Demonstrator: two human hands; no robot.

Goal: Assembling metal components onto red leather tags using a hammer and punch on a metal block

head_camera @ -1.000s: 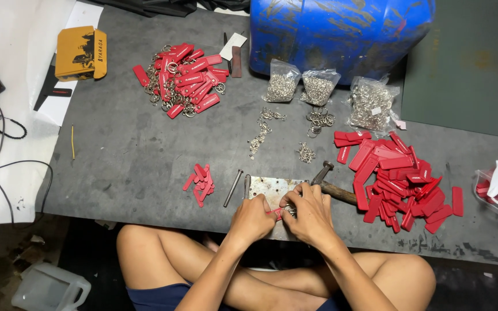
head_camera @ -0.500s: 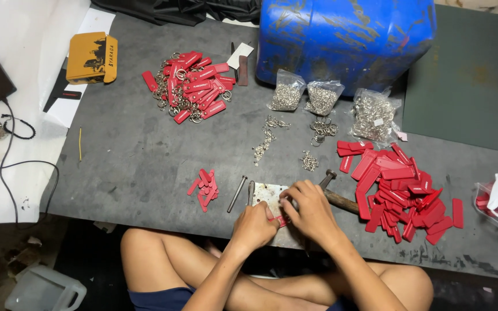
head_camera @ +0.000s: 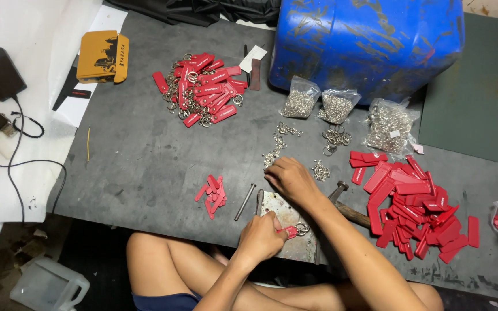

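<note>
Hands first: the left hand [head_camera: 259, 237] is pinched tight on a small red tag [head_camera: 289, 231] with a metal ring [head_camera: 302, 228] hanging off its right end, holding it down on the metal plate [head_camera: 280, 208] right in front of the person's crossed legs. The tag's long axis runs roughly left to right, ring end pointing toward the hammer [head_camera: 347, 206] lying just right of the plate.

The right hand [head_camera: 290, 179] is up past the plate's far edge, fingers curled down over the loose chain bits [head_camera: 274, 151] on the grey surface [head_camera: 139, 155]. Can't tell if it's actually got one pinched or is just touching the pile, since the fingertips are hidden under the knuckles.

So the chain pieces sit just beyond and slightly left of the right hand, while the tag is nearer the body, under the left. A punch [head_camera: 245, 201] lies just left of the plate. The finished keychain pile [head_camera: 203, 87] is far left, the blank tags [head_camera: 416, 201] on the right.
</note>
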